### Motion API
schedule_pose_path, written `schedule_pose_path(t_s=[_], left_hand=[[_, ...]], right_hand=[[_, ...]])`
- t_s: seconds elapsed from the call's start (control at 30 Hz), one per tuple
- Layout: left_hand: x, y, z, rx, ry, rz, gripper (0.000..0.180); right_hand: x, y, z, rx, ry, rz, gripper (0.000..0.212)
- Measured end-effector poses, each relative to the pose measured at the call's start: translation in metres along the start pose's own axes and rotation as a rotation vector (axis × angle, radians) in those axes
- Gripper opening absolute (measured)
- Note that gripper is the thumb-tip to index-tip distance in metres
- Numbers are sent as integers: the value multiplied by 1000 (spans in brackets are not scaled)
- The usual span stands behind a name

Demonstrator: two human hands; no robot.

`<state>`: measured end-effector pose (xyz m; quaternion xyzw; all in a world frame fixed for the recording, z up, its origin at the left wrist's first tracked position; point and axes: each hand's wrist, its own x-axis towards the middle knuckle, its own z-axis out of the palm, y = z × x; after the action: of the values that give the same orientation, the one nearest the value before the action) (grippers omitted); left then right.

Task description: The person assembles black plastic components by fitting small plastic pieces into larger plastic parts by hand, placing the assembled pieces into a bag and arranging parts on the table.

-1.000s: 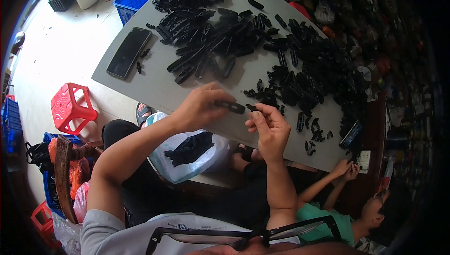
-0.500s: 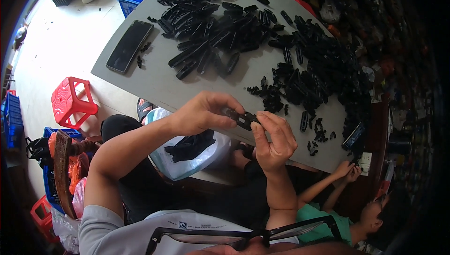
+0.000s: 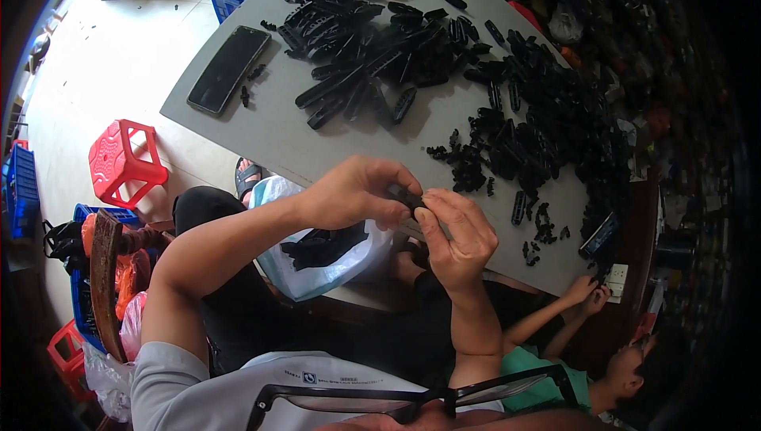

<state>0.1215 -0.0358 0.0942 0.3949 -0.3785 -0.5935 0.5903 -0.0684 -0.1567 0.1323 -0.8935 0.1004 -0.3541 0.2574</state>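
Observation:
Between my two hands, just off the near edge of the table (image 3: 293, 146), is a small black plastic part (image 3: 408, 200), mostly covered by fingers. My left hand (image 3: 369, 189) pinches one end between thumb and forefinger. The fingertips of my right hand (image 3: 458, 233) close on its other end, and the two hands almost touch. Beyond them lies a heap of long black plastic pieces (image 3: 388, 59). To the right are a larger pile of black pieces (image 3: 547, 130) and a cluster of small black connectors (image 3: 460, 162).
A phone (image 3: 228, 70) lies at the table's left. Below my hands, an open white bag (image 3: 349, 268) holds black pieces. A red stool (image 3: 127, 162) stands on the floor at left. At right, another person's hands (image 3: 588, 295) work near a white socket (image 3: 617, 279).
My hands have drawn closer together, and my fingers now cover more of the black part. The view has shifted slightly.

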Motion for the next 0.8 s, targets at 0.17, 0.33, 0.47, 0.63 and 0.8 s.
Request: schedule_pose_path(t_s=[0.17,0.33,0.47,0.63,0.8], left_hand=[[2,-2,-1,36,-1,42,31],[3,-5,-7,-61,7,33,28],[4,-9,-3,-92,-16,23,26],[6,-12,-5,-57,10,-53,20],[9,6,-22,776,152,34,24]], right_hand=[[4,-1,-1,8,-36,12,15],[3,2,0,427,-198,635,21],[1,21,-2,675,-413,846,24],[0,17,-2,522,-451,749,16],[-7,11,6,389,-589,592,26]])
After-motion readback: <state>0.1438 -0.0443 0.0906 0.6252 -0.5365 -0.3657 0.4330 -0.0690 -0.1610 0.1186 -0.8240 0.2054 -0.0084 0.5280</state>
